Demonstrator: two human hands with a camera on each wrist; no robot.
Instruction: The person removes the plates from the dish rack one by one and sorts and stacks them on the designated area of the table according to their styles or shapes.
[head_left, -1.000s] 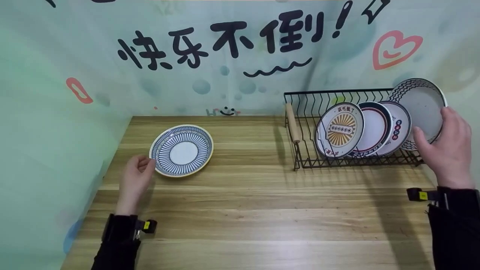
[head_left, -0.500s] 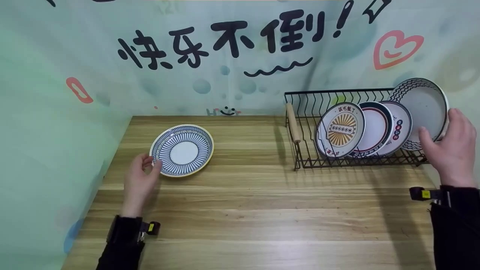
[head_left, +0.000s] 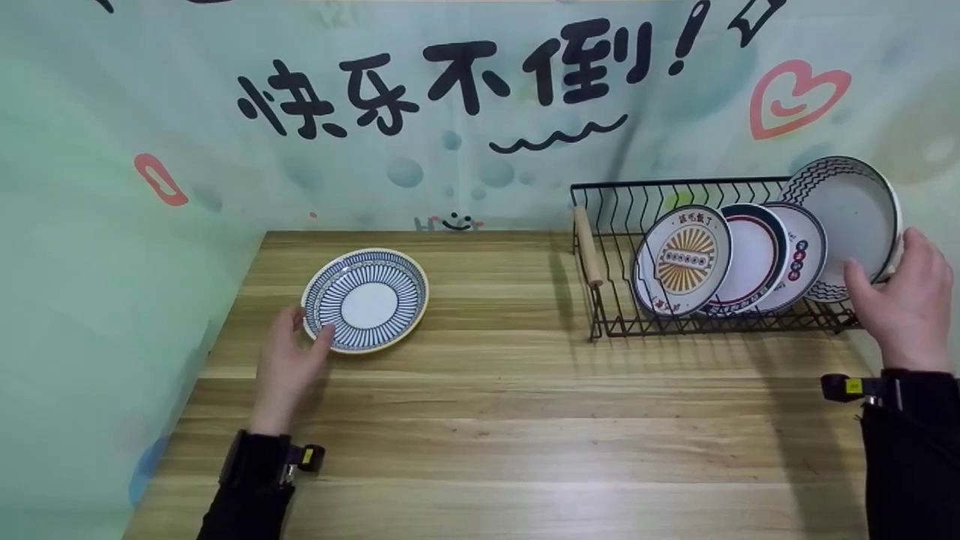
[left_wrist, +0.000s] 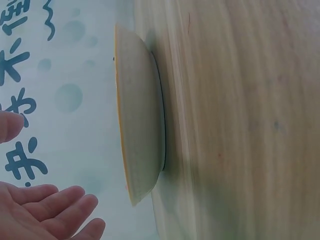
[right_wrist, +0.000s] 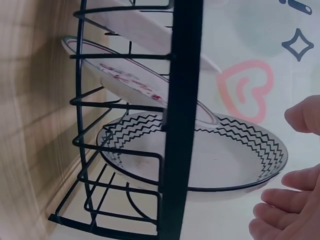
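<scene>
A blue-and-white striped plate [head_left: 367, 304] lies on the wooden table at the left. My left hand [head_left: 291, 369] is at its near left edge, thumb and fingers apart; in the left wrist view, a gap shows between that hand [left_wrist: 50, 212] and the plate's side [left_wrist: 142, 115]. At the right, a deep white dish with black zigzag lines [head_left: 855, 217] leans in the black wire dish rack [right_wrist: 182, 125]. Beside the dish's right rim is my right hand [head_left: 904, 304], with thumb and fingers spread. Its fingers [right_wrist: 282, 207] appear just clear of the rim in the right wrist view.
Three smaller plates stand tilted in the rack: one with an orange sunburst [head_left: 682, 259], one with a dark rim [head_left: 750, 255], one with red and blue marks [head_left: 799, 259]. A wooden handle [head_left: 588, 247] is on the rack's left end. A printed cloth [head_left: 465, 165] hangs behind.
My left hand has shifted rightward towards the striped plate and its fingers have spread. My right hand has drawn slightly right, away from the zigzag dish. The dishes stay in place.
</scene>
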